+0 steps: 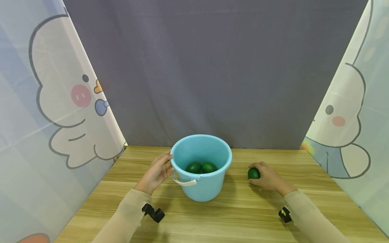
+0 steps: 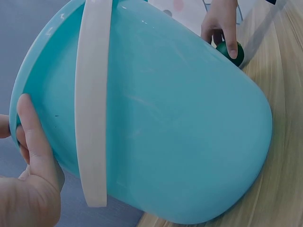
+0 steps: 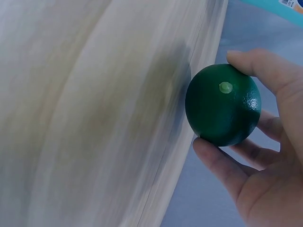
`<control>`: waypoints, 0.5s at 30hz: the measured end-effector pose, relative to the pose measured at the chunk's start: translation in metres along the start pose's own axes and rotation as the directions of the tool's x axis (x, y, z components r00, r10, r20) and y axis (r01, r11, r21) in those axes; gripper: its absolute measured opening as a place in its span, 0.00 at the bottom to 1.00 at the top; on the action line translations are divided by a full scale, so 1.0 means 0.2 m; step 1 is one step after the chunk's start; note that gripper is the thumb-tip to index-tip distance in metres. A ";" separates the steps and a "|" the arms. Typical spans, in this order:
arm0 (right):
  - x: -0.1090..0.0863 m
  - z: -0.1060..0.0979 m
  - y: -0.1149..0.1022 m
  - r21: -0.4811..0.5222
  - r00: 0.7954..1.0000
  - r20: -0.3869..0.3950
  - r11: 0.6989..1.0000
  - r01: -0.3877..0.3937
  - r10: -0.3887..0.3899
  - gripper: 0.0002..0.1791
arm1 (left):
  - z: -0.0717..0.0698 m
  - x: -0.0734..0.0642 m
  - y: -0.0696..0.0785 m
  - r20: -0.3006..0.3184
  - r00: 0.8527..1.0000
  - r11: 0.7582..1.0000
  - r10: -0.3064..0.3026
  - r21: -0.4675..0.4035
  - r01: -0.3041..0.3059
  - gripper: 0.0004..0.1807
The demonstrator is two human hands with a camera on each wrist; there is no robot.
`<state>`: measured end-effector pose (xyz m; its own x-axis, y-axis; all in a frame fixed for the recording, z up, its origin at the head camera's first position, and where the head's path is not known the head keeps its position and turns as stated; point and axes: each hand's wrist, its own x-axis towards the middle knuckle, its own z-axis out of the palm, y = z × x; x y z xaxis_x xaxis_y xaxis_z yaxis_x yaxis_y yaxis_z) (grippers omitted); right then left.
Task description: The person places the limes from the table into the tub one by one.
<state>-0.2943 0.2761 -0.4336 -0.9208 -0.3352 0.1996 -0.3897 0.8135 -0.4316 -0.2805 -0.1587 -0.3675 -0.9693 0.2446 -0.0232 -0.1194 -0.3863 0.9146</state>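
A light blue bucket (image 1: 202, 189) stands upright on the table, its white handle (image 1: 185, 183) hanging down on the left front side. My left hand (image 1: 156, 173) grips the left rim, fingers over the edge and thumb along the outside in the left wrist view. Two dark green fruits (image 1: 193, 167) lie side by side inside the bucket. To the right of it, my right hand (image 1: 267, 177) holds a similar green fruit (image 3: 223, 105) between thumb and fingers, low over the tabletop. This fruit is smooth, glossy and rounded, with a pale stem spot.
The wood-grain table (image 1: 212, 222) reaches back to a grey curtain (image 1: 212, 74). Pale cloths with cartoon figures (image 1: 60, 84) hang along the left and right sides. Black wrist mounts (image 1: 153, 213) sit on both sleeves. A label (image 3: 291, 4) shows on the bucket in the right wrist view.
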 end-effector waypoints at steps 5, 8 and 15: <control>-0.01 -0.01 0.00 -0.003 1.000 0.002 1.000 0.000 0.000 0.32 | 0.00 0.00 0.00 0.002 1.000 1.000 0.003 -0.003 -0.003 0.29; -0.01 -0.01 0.00 -0.005 1.000 0.002 1.000 0.001 -0.001 0.32 | 0.00 -0.01 0.00 0.003 1.000 1.000 0.005 -0.001 -0.005 0.28; 0.00 -0.04 -0.02 0.007 0.999 -0.026 0.999 0.033 -0.032 0.31 | 0.00 -0.01 0.00 0.006 1.000 1.000 0.003 0.004 -0.003 0.28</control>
<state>-0.2921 0.2768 -0.4260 -0.9069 -0.3487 0.2365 -0.4196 0.7986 -0.4314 -0.2789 -0.1591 -0.3668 -0.9684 0.2487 -0.0180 -0.1156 -0.3837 0.9162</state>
